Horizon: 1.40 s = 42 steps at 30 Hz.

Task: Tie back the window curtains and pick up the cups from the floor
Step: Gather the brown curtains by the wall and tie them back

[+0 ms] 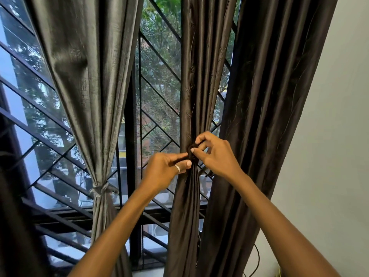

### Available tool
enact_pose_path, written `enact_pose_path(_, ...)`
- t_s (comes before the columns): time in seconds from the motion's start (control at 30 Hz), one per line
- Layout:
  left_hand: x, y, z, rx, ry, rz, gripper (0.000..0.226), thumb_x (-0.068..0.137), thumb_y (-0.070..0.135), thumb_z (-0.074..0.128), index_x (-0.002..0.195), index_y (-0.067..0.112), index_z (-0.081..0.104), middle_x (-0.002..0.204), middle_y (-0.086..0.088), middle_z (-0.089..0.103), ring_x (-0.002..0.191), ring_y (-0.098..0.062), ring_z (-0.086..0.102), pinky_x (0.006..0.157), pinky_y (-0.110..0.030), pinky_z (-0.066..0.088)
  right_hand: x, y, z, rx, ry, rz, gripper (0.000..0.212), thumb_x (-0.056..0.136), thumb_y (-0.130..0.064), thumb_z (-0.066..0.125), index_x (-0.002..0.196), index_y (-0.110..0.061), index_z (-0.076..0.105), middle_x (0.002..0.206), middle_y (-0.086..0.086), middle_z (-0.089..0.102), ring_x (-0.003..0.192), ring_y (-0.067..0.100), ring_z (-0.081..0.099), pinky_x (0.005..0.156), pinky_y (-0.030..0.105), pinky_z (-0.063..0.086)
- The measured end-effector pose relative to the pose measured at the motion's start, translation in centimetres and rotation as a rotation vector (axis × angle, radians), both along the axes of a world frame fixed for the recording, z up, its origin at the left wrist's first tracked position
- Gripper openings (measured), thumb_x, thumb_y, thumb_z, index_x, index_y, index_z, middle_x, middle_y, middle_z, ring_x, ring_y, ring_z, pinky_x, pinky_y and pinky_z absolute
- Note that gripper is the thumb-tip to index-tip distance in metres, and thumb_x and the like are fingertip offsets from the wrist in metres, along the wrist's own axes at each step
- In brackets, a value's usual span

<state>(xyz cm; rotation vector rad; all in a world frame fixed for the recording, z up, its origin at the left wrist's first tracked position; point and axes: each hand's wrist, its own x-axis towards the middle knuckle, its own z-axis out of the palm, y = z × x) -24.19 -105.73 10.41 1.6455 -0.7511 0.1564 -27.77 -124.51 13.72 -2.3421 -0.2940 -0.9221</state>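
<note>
A dark brown curtain (pixel 196 80) hangs in the middle of the window, gathered into a narrow bunch at hand height. A dark tie-back knot (pixel 192 154) sits on the bunch. My left hand (pixel 166 170), with a ring on one finger, pinches the tie from the left. My right hand (pixel 213 154) pinches it from the right, fingers curled over the knot. To the left, a grey curtain (pixel 87 76) is bound low down with its own grey tie (pixel 100 189). No cups are in view.
A wider dark brown curtain (pixel 265 116) hangs loose at the right beside a white wall (pixel 329 136). Behind the curtains a black metal window grille (pixel 139 108) has trees beyond it. A black cable (pixel 257 260) hangs at the lower right.
</note>
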Motion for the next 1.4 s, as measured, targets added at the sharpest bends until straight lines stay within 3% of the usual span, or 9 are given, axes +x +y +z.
enact_pose_path(0.1,0.3,0.3,-0.6,0.156,-0.432,0.171,0.040,0.086,0.018,0.077,0.124,0.008,0.068,0.115,-0.006,0.073,0.099,-0.012,0.072,0.091,-0.026,0.057,0.3,0.5,-0.3,0.002,-0.029,-0.004,0.020,0.088,-0.026,0.070,0.093,-0.033,0.052,0.072,-0.009,0.065,0.054,0.010,0.053,0.056,0.041,0.051)
enact_pose_path(0.2,0.7,0.4,-0.9,0.272,-0.755,0.203,0.035,0.091,0.014,0.071,0.126,0.007,0.068,0.111,-0.008,0.075,0.096,-0.019,0.073,0.084,-0.033,0.060,0.5,0.8,-0.7,-0.042,-0.063,0.008,0.013,0.088,-0.020,0.067,0.093,-0.033,0.066,0.076,-0.013,0.065,0.061,0.006,0.056,0.062,0.043,0.054)
enact_pose_path(0.4,0.7,1.5,-0.1,0.452,-1.039,0.457,0.023,0.091,0.023,0.071,0.114,0.022,0.074,0.094,0.003,0.077,0.074,-0.022,0.072,0.049,-0.034,0.054,0.3,0.4,-1.7,-0.222,0.046,0.086,0.034,0.088,-0.030,0.051,0.114,-0.024,0.071,0.103,-0.012,0.056,0.094,0.008,0.056,0.078,0.035,0.053)
enact_pose_path(0.53,0.4,1.3,0.5,0.470,-0.996,0.456,0.017,0.093,0.030,0.067,0.109,0.026,0.074,0.082,0.003,0.075,0.070,-0.021,0.070,0.045,-0.035,0.051,0.1,0.2,-2.6,-0.344,0.089,0.031,0.031,0.082,-0.037,0.067,0.107,-0.021,0.067,0.107,-0.008,0.039,0.099,0.017,0.042,0.083,0.043,0.049)
enact_pose_path(0.7,0.7,0.3,1.8,0.518,-0.734,0.346,0.022,0.099,0.042,0.054,0.108,0.032,0.072,0.084,0.005,0.074,0.077,-0.019,0.067,0.057,-0.039,0.053,0.5,0.6,-2.8,-0.445,0.132,-0.117,0.059,0.071,-0.064,0.078,0.106,-0.021,0.056,0.113,-0.008,0.029,0.104,0.018,0.034,0.084,0.042,0.043)
enact_pose_path(0.87,1.7,-0.4,3.0,0.590,-0.529,0.220,0.026,0.101,0.040,0.051,0.095,0.025,0.071,0.070,-0.001,0.065,0.063,-0.020,0.058,0.058,-0.045,0.051,0.5,1.0,-2.5,-0.499,0.100,-0.173,0.048,0.082,-0.054,0.071,0.112,-0.019,0.059,0.113,-0.005,0.031,0.102,0.020,0.035,0.084,0.042,0.042)
enact_pose_path(1.1,1.3,-0.8,3.9,0.698,-0.515,0.169,0.033,0.103,0.035,0.048,0.074,0.022,0.055,0.064,-0.003,0.055,0.060,-0.023,0.053,0.058,-0.042,0.045,-0.6,0.6,-2.0,-0.534,0.085,-0.082,0.025,0.090,-0.039,0.060,0.096,-0.015,0.061,0.112,-0.002,0.035,0.095,0.016,0.034,0.078,0.041,0.042)
enact_pose_path(1.3,1.0,-0.4,4.2,0.652,-0.422,0.115,0.037,0.104,0.030,0.049,0.076,0.008,0.061,0.066,-0.016,0.058,0.063,-0.033,0.056,0.057,-0.040,0.041,-2.5,0.2,-3.0,-0.464,-0.029,0.009,0.026,0.099,-0.027,0.060,0.119,-0.009,0.062,0.132,0.000,0.044,0.098,0.021,0.059,0.083,0.036,0.053)
enact_pose_path(1.4,0.8,-0.4,4.1,0.610,-0.384,0.103,0.036,0.102,0.032,0.052,0.080,0.008,0.066,0.069,-0.016,0.063,0.067,-0.030,0.062,0.065,-0.043,0.051,-3.5,0.3,-4.3,-0.312,-0.181,-0.064,0.036,0.093,-0.024,0.070,0.125,-0.011,0.060,0.136,0.000,0.048,0.103,0.018,0.062,0.087,0.034,0.056)
